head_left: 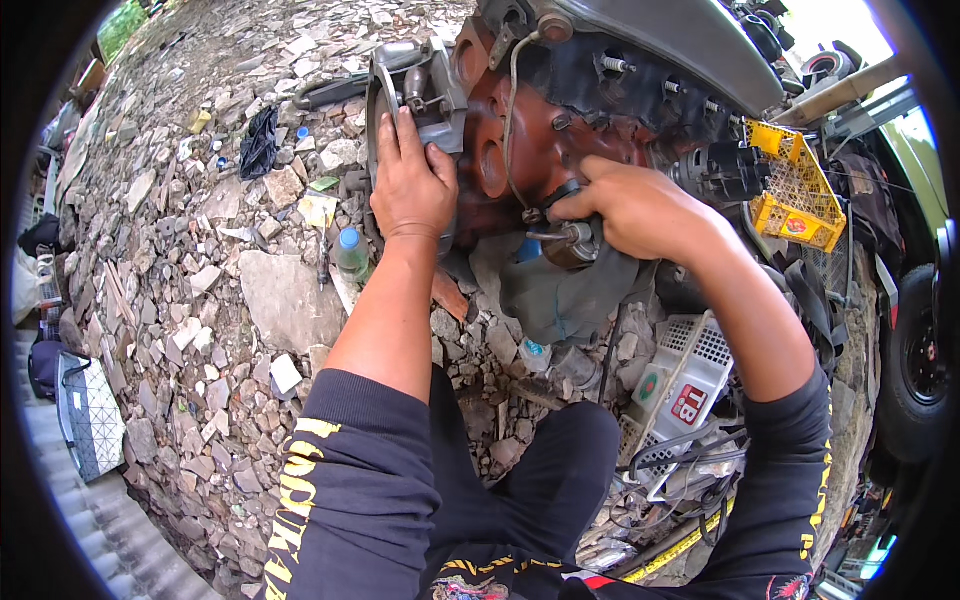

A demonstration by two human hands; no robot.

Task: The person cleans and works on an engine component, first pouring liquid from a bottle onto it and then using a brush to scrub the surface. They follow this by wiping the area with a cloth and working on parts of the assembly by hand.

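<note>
A reddish-brown engine block (625,150) with a grey valve cover (670,40) lies in front of me at the top. My left hand (412,190) rests on the grey metal housing (440,100) at the engine's left end, its fingers stretched out. Against the block's near side, my right hand (640,212) has its thumb and forefinger closed around a small dark piece that they mostly hide. Just below those fingers sits a round metal part (572,245) with a short spout. A thin metal pipe (514,110) runs down the block to the left of this hand.
Spark plugs (618,65) stick out of the engine. A black distributor-like part (722,172) and a yellow crate (798,190) stand right. A dark cloth (560,300) hangs below the block. Broken stone covers the ground, with a bottle (350,255) and a white basket (675,385) nearby.
</note>
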